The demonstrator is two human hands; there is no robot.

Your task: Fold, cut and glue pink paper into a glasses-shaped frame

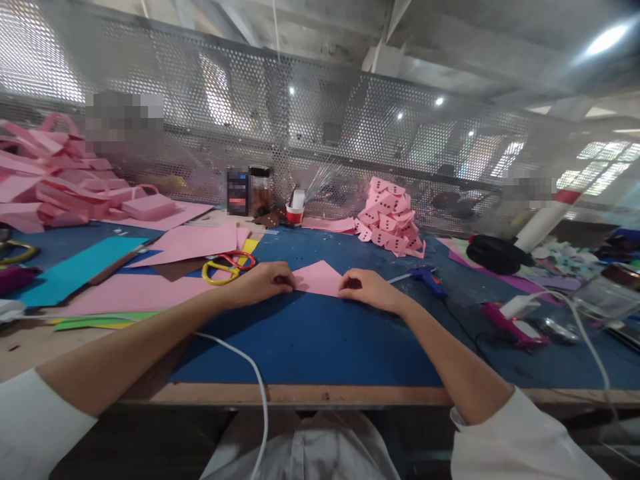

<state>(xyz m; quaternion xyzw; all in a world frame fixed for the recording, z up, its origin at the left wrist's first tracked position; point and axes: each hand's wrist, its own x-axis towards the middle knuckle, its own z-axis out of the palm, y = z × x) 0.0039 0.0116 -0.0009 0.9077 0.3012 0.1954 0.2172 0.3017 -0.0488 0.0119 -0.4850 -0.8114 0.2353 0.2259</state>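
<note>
A small pink paper piece [320, 278] with a pointed top lies on the blue mat [320, 347] in front of me. My left hand [274, 280] pinches its left end, fingers curled together. At the opposite end, my right hand [367, 287] grips the paper between thumb and fingers. Just left of my left hand are scissors [220, 271] with red and yellow handles, resting on paper sheets. A blue glue gun [429, 280] lies to the right of my right hand, its cord trailing toward the table's front.
Behind the paper stands a stack of pink folded pieces with dark dots [387, 217]. Pink paper baskets [55, 173] heap up at the far left. A red and white cup [295, 210], a jar [260, 190] and a phone [238, 192] stand along the back. A white cable [257, 373] crosses the front edge.
</note>
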